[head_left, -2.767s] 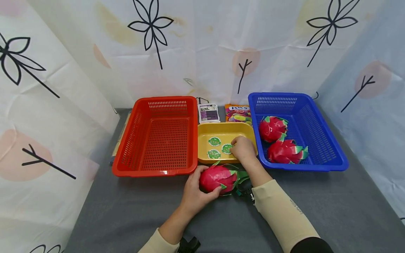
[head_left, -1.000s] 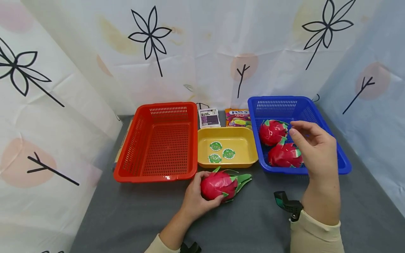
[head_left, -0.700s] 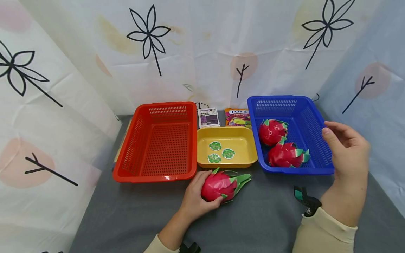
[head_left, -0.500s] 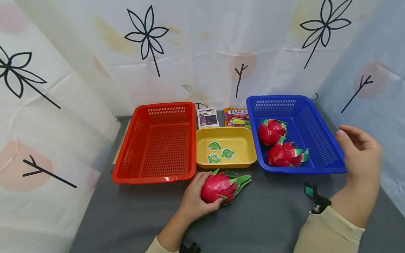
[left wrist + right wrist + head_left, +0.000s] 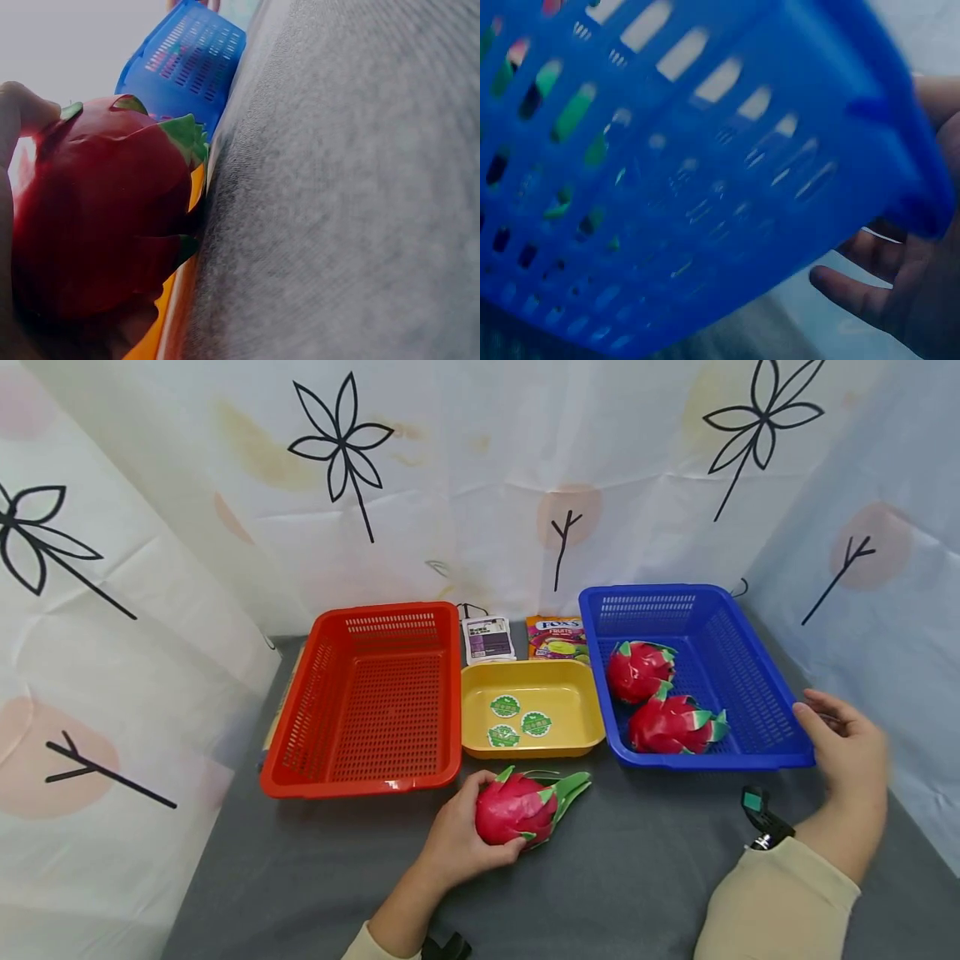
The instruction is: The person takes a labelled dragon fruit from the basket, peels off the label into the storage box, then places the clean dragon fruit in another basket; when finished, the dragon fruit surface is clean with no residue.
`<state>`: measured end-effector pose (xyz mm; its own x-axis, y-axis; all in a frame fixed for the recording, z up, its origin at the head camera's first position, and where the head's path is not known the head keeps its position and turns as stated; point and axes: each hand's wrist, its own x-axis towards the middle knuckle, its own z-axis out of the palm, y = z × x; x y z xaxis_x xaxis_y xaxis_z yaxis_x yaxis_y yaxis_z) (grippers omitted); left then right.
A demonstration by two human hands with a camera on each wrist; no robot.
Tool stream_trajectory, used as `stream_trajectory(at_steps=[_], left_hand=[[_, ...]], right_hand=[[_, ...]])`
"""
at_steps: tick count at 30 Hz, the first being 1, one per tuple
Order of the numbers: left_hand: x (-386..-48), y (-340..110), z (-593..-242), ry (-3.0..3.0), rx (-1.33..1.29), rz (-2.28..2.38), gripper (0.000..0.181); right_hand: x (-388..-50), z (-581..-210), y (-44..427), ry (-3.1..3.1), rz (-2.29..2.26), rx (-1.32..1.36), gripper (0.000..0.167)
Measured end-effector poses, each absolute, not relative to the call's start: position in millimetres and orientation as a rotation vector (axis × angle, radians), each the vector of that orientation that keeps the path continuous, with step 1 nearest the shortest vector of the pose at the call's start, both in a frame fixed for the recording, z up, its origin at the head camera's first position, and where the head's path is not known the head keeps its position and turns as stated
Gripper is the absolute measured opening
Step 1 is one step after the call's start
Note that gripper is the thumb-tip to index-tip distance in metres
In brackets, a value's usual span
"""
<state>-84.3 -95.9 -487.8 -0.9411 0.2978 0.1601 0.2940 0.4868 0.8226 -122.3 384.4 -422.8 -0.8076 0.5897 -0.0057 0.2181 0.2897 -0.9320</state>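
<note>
My left hand [image 5: 467,837] grips a glossy red dragon fruit [image 5: 513,810] with green leaf tips, thumb in front and fingers round its back. It is on or just above the grey table, its leafy end pointing right. In the left wrist view the dragon fruit [image 5: 105,210] fills the left half. My right hand [image 5: 849,747] is at the right front corner of the blue basket [image 5: 712,762], fingers loosely bent. From the right wrist, its fingers [image 5: 855,292] show spread beside and below the rim; contact is unclear. Two dragon fruits [image 5: 641,672] lie in this basket.
A red basket [image 5: 362,789] stands at left. Between the baskets, a yellow tray [image 5: 572,702] holds three round green stickers [image 5: 536,724]. Behind it lie a Fox's candy packet [image 5: 558,637] and a white-and-purple packet [image 5: 488,640]. Patterned cloth surrounds the back and sides.
My right hand has left the yellow tray, swung right over the blue basket past its side, then lowered to its right front corner. The left hand keeps its hold on the dragon fruit.
</note>
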Motion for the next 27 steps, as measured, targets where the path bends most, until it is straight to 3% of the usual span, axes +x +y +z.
stream_trajectory(at_steps=[9, 27], left_hand=[[-84, -93, -489, 2.616, 0.596, 1.650, 0.087], [-78, -101, -427, 2.227, 1.001, 1.971, 0.085]], right_hand=[[-130, -435, 389, -2.264, 1.639, -0.724, 0.051], [-128, -438, 386, -2.023, 1.881, -0.755, 0.043]])
